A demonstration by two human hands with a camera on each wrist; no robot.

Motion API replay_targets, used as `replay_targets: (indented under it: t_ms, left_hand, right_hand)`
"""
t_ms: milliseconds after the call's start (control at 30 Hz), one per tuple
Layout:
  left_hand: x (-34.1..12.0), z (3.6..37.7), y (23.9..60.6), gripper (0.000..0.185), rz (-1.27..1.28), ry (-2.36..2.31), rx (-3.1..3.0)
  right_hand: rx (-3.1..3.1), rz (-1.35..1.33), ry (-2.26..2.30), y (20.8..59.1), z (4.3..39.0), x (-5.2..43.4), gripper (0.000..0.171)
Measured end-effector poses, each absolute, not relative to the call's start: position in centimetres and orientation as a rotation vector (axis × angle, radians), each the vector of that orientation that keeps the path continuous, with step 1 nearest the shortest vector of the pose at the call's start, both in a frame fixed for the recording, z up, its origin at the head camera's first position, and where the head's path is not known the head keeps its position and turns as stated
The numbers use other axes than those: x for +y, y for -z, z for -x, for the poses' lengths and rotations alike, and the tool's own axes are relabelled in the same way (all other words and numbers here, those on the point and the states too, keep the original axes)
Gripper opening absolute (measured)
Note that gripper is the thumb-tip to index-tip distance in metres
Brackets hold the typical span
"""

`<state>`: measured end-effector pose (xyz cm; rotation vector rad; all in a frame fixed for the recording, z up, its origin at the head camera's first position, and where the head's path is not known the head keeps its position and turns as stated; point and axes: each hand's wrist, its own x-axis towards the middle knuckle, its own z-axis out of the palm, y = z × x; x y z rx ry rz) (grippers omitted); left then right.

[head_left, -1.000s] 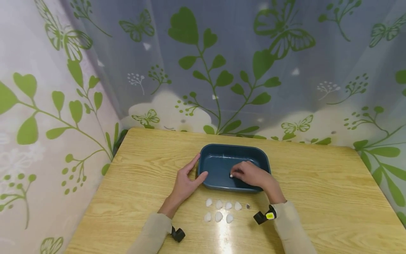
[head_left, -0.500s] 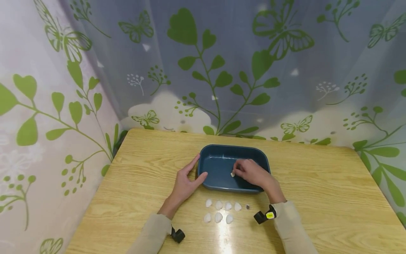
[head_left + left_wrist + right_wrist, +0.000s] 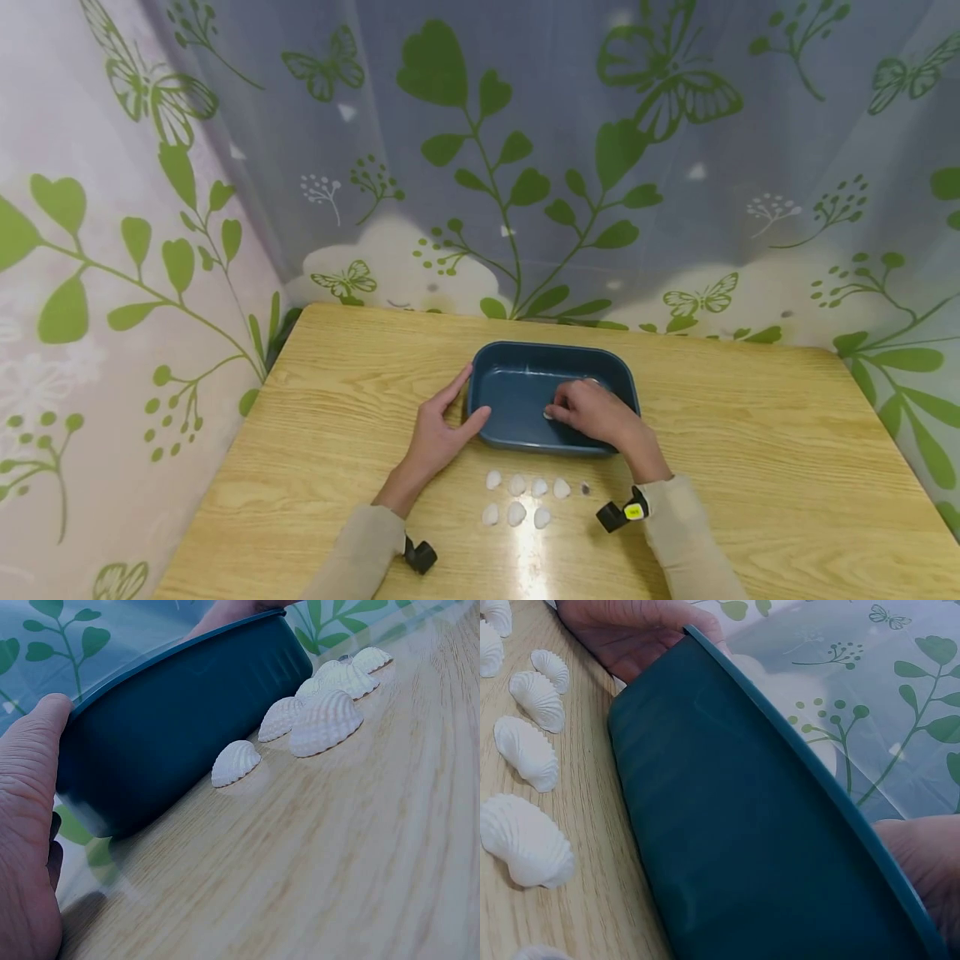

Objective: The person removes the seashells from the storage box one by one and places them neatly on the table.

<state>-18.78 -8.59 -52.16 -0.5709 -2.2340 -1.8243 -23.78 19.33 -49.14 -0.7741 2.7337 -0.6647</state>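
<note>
A dark blue rectangular tub (image 3: 517, 442) stands on the table. My left hand (image 3: 438, 435) rests against its left end, fingers stretched along the outside and thumb at the near-left corner of the rim. Inside the tub, toward its right side, my right hand (image 3: 596, 410) pinches a small pale shell-like piece (image 3: 547, 415) low over the floor; the fingers hide most of it. A pale glint shows just behind the right knuckles, too small to identify. White ribbed seashells (image 3: 326, 724) lie in two rows in front of the tub. The right wrist view shows mostly the tub's outer wall (image 3: 727, 802).
A small dark round thing (image 3: 586, 488) ends the seashell row nearest the tub. The wood-grain table (image 3: 750, 467) extends on both sides. A curtain (image 3: 555, 250) printed with leaves and butterflies hangs along its back edge.
My right hand has shifted slightly within the tub, and the small piece at its fingertips is now more covered than half a second ago. The left hand and the seashells have stayed put.
</note>
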Motion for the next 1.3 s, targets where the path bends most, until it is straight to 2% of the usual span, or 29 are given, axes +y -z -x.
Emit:
replay_targets:
  t_ms: [333,600,800,1300]
  left_hand:
    - [-8.54,18.76,52.31,0.066,0.556,1.864,-2.232]
    - [-8.64,18.72,52.14,0.066,0.545,1.847,-2.251]
    - [-8.65,18.70,52.02,0.066,0.545,1.836,-2.263]
    - [-8.70,18.64,52.04,0.066,0.531,1.836,-2.275]
  right_hand:
    - [2.722,0.848,0.692,49.15,23.72,19.47,0.007]
    - [2.698,0.817,0.705,49.02,23.92,19.84,0.005]
    - [2.623,0.879,0.745,48.95,24.02,20.25,0.015]
    - [2.683,0.872,0.705,49.39,23.81,19.43,0.008]
